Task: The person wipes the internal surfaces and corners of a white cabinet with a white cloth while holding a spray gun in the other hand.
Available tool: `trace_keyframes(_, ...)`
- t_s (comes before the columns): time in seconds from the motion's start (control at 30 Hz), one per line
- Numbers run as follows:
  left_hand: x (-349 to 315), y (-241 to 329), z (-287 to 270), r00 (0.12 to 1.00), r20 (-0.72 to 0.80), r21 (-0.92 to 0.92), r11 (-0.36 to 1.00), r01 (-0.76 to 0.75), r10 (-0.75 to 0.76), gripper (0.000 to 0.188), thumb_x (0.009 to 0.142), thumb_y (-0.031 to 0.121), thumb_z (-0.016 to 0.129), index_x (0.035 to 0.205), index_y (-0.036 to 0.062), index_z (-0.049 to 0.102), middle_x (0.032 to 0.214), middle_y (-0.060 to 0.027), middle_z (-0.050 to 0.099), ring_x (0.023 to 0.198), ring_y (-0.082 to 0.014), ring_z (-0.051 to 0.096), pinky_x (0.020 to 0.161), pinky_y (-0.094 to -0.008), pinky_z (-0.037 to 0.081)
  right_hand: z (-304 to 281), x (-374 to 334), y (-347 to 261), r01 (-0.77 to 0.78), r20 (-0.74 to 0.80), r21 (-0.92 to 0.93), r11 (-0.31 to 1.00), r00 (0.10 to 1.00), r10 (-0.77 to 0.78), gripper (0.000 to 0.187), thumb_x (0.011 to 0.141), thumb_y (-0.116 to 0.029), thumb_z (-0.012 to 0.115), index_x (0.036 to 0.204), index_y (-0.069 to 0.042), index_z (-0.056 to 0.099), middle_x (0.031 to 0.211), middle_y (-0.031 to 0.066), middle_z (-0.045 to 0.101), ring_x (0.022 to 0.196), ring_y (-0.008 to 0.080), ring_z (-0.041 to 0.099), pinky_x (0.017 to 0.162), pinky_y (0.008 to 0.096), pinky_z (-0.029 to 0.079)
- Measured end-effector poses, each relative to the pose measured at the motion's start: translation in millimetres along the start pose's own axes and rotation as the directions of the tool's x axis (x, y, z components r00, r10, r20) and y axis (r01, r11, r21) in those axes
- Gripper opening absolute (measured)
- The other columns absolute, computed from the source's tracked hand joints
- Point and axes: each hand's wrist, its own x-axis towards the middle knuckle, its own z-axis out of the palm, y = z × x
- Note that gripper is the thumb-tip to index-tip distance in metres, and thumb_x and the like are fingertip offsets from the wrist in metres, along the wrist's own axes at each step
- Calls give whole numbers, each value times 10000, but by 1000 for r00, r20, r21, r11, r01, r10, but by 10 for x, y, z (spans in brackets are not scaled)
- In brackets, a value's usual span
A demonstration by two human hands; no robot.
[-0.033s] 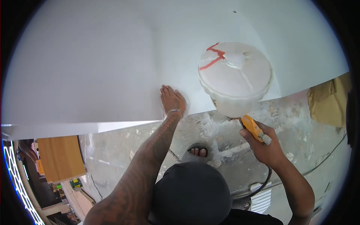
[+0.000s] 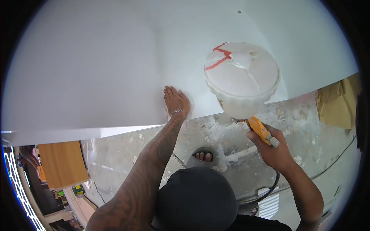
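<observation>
My left hand [image 2: 177,102] lies flat on a glossy white panel [image 2: 173,50], its fingers stretched out and close to an inner corner. Around the wrist sits a thin bracelet. In my right hand [image 2: 275,152] is an orange-bodied spray gun [image 2: 259,129], with the fingers wrapped round its grip; the trigger is hidden. A large translucent white cup [image 2: 243,79] tops the gun, its lid marked by red streaks and whitish drips. The cup stands in front of the white panel and covers part of it. A dark hose [image 2: 269,189] shows below my right hand.
The grey floor [image 2: 231,138] is spattered with white. Brown paper [image 2: 337,104] hangs or lies at the right. A wood-coloured board [image 2: 63,163] stands at the left, near shelves of small items. My sandalled foot [image 2: 203,156] and a thin cable [image 2: 335,163] are on the floor.
</observation>
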Motion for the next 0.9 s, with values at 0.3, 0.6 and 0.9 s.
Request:
trace_keyframes(0.3, 790, 107, -191, 999, -35, 36, 999, 23, -22, 602, 1030, 446, 384, 1522, 101, 418, 1619, -162, 316, 1486, -392, 264, 1225, -485, 207, -153, -78, 18, -268, -44, 45, 962, 962, 270, 437, 984, -261, 685, 1285, 51, 632, 1008, 136, 731, 941, 130, 643, 873, 301, 507)
trace_keyframes(0.6, -464, -142, -259, 997, 32, 86, 994, -73, 71, 676, 1005, 419, 437, 1574, 83, 299, 1661, -176, 194, 1503, -468, 166, 1237, -547, 139, 67, -24, 0, -141, -6, -37, 989, 990, 141, 429, 960, -257, 714, 1253, 48, 649, 1009, 173, 723, 956, 208, 684, 897, 319, 510)
trace_keyframes(0.9, 1410, -397, 473, 985, -147, -171, 979, -113, 88, 606, 1011, 342, 423, 1557, 94, 337, 1640, -135, 270, 1471, -427, 269, 1214, -526, 223, -38, 440, -183, -209, 37, 68, 975, 978, 207, 395, 975, -200, 686, 1285, 40, 636, 906, 142, 687, 813, 135, 627, 750, 307, 503)
